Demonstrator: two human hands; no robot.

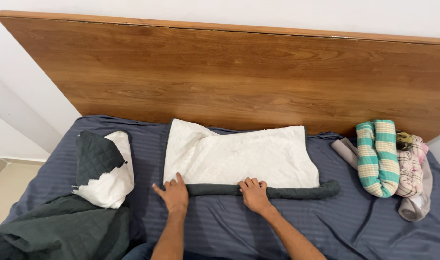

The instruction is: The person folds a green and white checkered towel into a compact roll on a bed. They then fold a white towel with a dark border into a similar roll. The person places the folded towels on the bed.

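1. Clearly midway: dark pillowcase point(277, 191) bunched into a long roll along the near edge of the white pillow point(244, 156), with almost all of the pillow bare beyond the hands.
2. Done so far, judging by the lie of things: case gathered up and set at the pillow's near edge, stretching from the left hand past the right hand to a loose end well out to the right.
3. Left, as a judgement: nearly the whole pillow uncovered, so most of the work remains.
4. Left hand point(173, 195): palm down, fingers spread and pointing away, resting at the left end of the roll, touching pillow and case; thumb out to the left; not visibly closed on anything, fingers apart.
5. Right hand point(253, 193): knuckles up, fingers curled over the roll near its middle, seemingly pinching the case; grip underneath hidden, so firmness hard to judge.
6. Both forearms coming up from the bottom edge, angled slightly inward, wrists low on the blue sheet point(220, 231).
7. Left of the left hand: a second pillow point(107, 168), half in a dark quilted case, lying on a dark green blanket point(56, 231).
8. Far right of the right hand: rolled striped cloths point(378, 156) in a small heap by the wooden headboard point(229, 72).
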